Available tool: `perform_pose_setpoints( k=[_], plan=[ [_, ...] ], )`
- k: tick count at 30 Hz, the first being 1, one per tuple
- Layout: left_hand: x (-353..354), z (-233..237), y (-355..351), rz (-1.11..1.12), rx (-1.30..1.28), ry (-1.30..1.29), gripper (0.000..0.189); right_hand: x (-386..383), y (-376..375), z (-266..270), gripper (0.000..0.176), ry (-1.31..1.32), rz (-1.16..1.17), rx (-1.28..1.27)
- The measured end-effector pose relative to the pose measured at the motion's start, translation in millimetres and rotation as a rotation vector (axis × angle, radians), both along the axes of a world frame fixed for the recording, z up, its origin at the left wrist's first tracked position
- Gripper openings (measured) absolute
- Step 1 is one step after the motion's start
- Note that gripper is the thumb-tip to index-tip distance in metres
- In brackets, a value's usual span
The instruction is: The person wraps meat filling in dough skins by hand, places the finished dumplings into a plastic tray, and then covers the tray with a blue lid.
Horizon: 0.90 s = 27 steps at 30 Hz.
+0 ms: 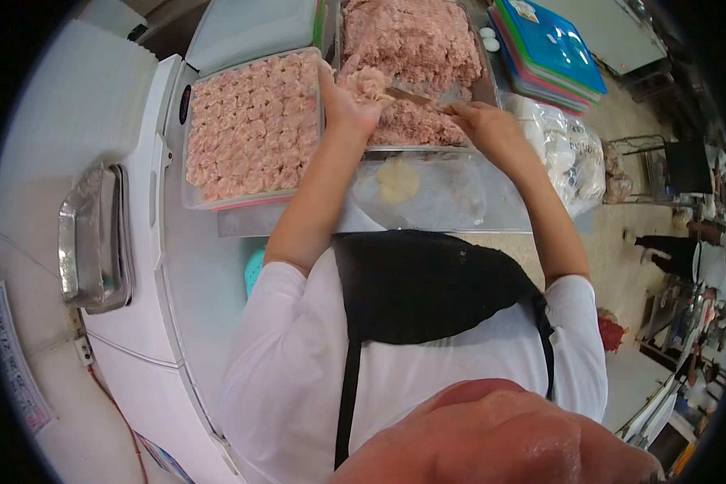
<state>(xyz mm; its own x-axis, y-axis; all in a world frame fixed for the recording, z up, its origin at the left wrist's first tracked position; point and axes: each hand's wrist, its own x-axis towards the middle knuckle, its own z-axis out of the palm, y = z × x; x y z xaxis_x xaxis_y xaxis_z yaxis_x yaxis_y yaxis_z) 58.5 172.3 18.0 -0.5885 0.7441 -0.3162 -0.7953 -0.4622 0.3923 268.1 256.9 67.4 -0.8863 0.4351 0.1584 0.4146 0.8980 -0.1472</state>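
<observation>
My left hand [349,111] is curled around a dumpling [369,82], its pale wrapper open at the top with pink meat filling showing. In my right hand [490,127] is a flat spatula [409,96], gripped by the handle, its blade reaching to the dumpling. Both hands are over the near end of a metal tray [427,148] of ground meat [407,36]. Left of them, a plastic container [218,204] holds tight rows of filled dumplings [254,125]. Closer to my body, a pale round wrapper stack [398,180] lies on clear plastic.
Stacked coloured lids [552,48] and wrapped white packages [565,149] stand on the right. A lidded container [254,32] sits behind the dumplings. Metal pans [97,238] rest on the white freezer [133,331] at left. A person [694,254] is far off at right.
</observation>
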Motion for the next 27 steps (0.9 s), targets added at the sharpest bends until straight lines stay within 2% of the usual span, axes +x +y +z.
perform_pose_setpoints(
  k=[1,2,4,8,11,12,14,17,18,20,21,23,27],
  plan=[
    [-8.5,-11.1,0.6,0.001,-0.004,0.0,0.077,1.4,-3.3,16.2,0.025,-0.07,-0.026,0.047],
    [-13.7,-23.2,1.9,-0.004,-0.012,-0.001,0.075,-0.3,-8.7,16.6,0.024,0.018,0.021,0.043],
    [0.3,-2.8,-0.4,-0.015,-0.036,0.019,0.072,-4.6,-19.2,14.0,0.023,0.195,0.11,0.033],
    [-6.3,-5.8,-1.3,-0.017,0.036,-0.137,0.061,-4.4,5.3,10.6,0.026,0.137,0.165,-0.015],
    [2.8,11.5,-23.0,-0.232,0.255,0.316,0.054,9.8,44.0,8.1,0.028,0.421,0.235,-0.402],
    [3.9,15.6,-29.0,-0.258,0.135,0.549,0.054,14.1,39.6,29.4,0.03,0.313,0.124,-0.534],
    [6.2,21.6,-35.8,-0.31,-0.124,1.003,0.058,19.1,44.8,30.9,0.03,0.254,0.18,-0.615],
    [10.8,33.3,-30.2,-0.012,-0.292,1.783,0.059,26.9,43.3,47.7,0.029,0.109,0.228,-0.639],
    [11.5,40.3,-29.8,-0.169,-0.281,1.746,0.054,27.8,42.4,52.5,0.029,0.052,0.237,-0.629],
    [10.9,51.0,-29.8,-0.482,-0.252,1.648,0.043,26.9,45.4,37.3,0.029,0.176,0.363,-0.499],
    [7.7,48.4,-28.4,-0.532,-0.297,1.657,0.038,26.6,47.7,26.8,0.028,0.238,0.424,-0.433],
    [3.2,40.9,-26.6,-0.638,-0.387,1.665,0.029,21.8,61.1,-0.7,0.029,0.18,0.478,-0.473],
    [12.9,17.2,-34.7,-0.445,-0.631,1.549,0.026,7.8,112.6,-26.6,0.03,0.112,0.433,-0.539]
  ],
)
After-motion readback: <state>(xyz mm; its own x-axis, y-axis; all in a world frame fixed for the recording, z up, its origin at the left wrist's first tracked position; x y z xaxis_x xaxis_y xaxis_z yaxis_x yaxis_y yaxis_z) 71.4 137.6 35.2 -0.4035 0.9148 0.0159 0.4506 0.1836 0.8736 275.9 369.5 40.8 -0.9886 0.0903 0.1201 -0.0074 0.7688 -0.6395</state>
